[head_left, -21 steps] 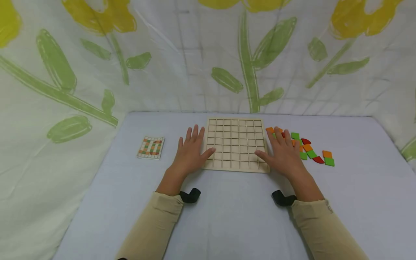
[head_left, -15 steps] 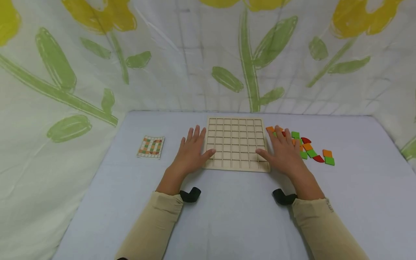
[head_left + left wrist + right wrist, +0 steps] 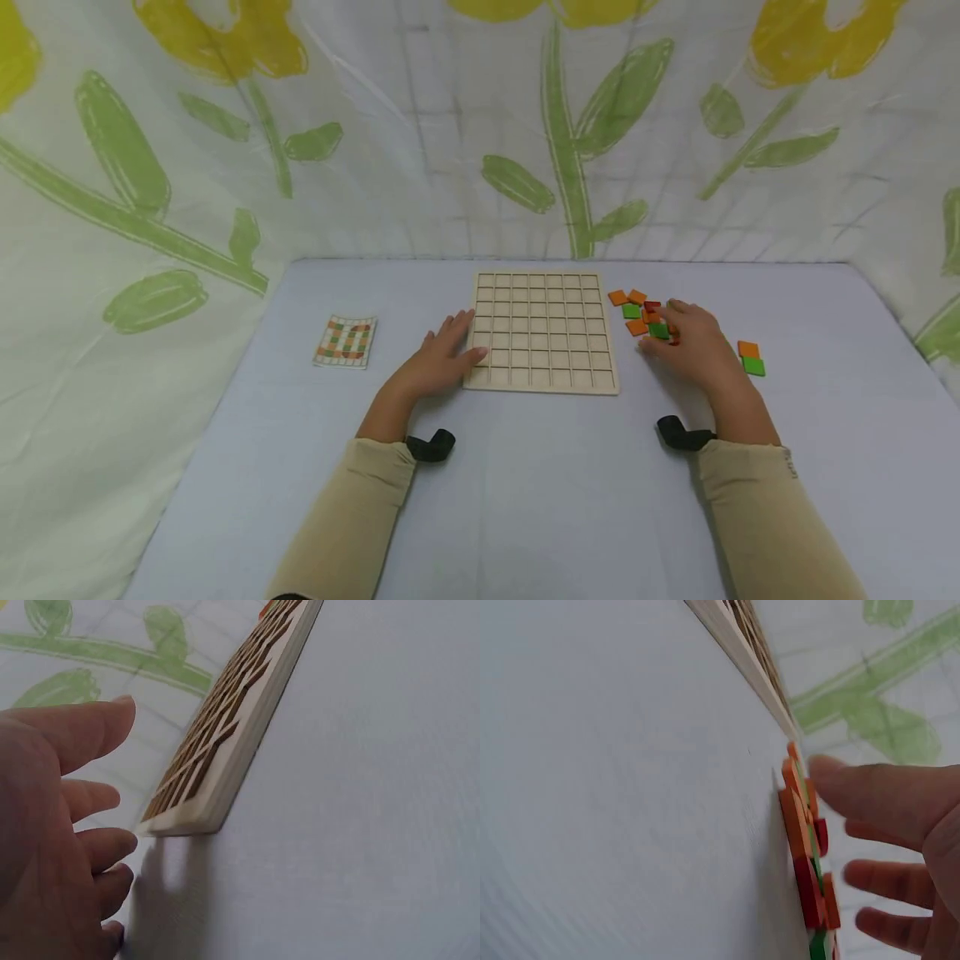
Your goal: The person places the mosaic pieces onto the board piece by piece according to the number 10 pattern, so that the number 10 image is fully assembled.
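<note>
A square wooden grid board lies mid-table with bare cells. My left hand is at its left edge, thumb overlapping the frame in the head view. The left wrist view has that hand's fingers extended beside the board's corner, holding nothing. Right of the board, my right hand hovers over a cluster of small tiles, covering part of it. Orange tiles, green tiles and red pieces show there. In the right wrist view, the thumb and fingers stand apart, close beside the tiles.
A patterned card with orange and green squares lies left of the board. An orange tile and a green tile sit together right of my right hand. A flower-printed cloth hangs behind the table.
My right hand has moved right, off the board's edge and over the tiles, its fingers now bent. Tiles at the cluster's left have come into sight. The left fingers have lowered slightly.
</note>
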`<action>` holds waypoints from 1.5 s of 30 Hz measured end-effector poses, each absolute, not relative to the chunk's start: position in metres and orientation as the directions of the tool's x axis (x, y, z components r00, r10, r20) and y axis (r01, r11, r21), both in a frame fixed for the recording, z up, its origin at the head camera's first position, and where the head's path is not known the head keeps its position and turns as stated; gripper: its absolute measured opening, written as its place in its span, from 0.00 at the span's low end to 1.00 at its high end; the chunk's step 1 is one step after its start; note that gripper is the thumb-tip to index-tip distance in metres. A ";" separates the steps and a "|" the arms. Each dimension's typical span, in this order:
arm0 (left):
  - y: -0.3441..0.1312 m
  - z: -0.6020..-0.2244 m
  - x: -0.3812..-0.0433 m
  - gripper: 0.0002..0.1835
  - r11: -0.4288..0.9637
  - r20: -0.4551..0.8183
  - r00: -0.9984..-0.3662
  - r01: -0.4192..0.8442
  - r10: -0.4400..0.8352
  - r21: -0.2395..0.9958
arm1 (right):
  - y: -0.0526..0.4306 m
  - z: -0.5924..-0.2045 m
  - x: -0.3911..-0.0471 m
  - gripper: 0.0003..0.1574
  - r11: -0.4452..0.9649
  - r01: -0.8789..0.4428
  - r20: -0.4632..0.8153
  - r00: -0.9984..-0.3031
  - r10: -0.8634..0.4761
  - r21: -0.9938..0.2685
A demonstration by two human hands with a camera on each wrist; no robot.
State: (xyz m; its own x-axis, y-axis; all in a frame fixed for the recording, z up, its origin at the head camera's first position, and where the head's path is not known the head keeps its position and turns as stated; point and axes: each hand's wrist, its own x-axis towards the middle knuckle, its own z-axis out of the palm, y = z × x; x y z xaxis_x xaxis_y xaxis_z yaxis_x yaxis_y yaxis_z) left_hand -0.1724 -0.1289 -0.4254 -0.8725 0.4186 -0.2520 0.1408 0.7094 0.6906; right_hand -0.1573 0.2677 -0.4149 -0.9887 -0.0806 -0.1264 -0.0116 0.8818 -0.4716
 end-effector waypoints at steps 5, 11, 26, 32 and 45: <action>-0.134 -0.433 -0.177 0.36 0.694 -0.251 -0.896 0.084 0.367 0.715 | 0.277 -0.413 -0.155 0.36 0.902 0.027 -0.116 -0.993 -0.026 -0.430; -0.138 -0.443 -0.180 0.26 0.641 -0.132 -0.915 0.160 0.382 0.751 | 0.281 -0.420 -0.158 0.33 0.906 0.043 -0.161 -0.987 -0.028 -0.420; -0.142 -0.449 -0.182 0.23 0.659 -0.069 -0.923 0.218 0.380 0.720 | 0.272 -0.417 -0.158 0.22 0.842 0.122 -0.188 -0.982 0.024 -0.526; -0.140 -0.449 -0.182 0.23 0.646 -0.066 -0.918 0.223 0.391 0.730 | 0.263 -0.412 -0.161 0.22 0.806 0.107 -0.141 -0.990 0.030 -0.582; -0.141 -0.454 -0.180 0.22 0.656 -0.094 -0.930 0.176 0.354 0.734 | 0.206 -0.407 -0.220 0.19 0.783 -0.031 -0.175 -0.969 -0.177 -0.622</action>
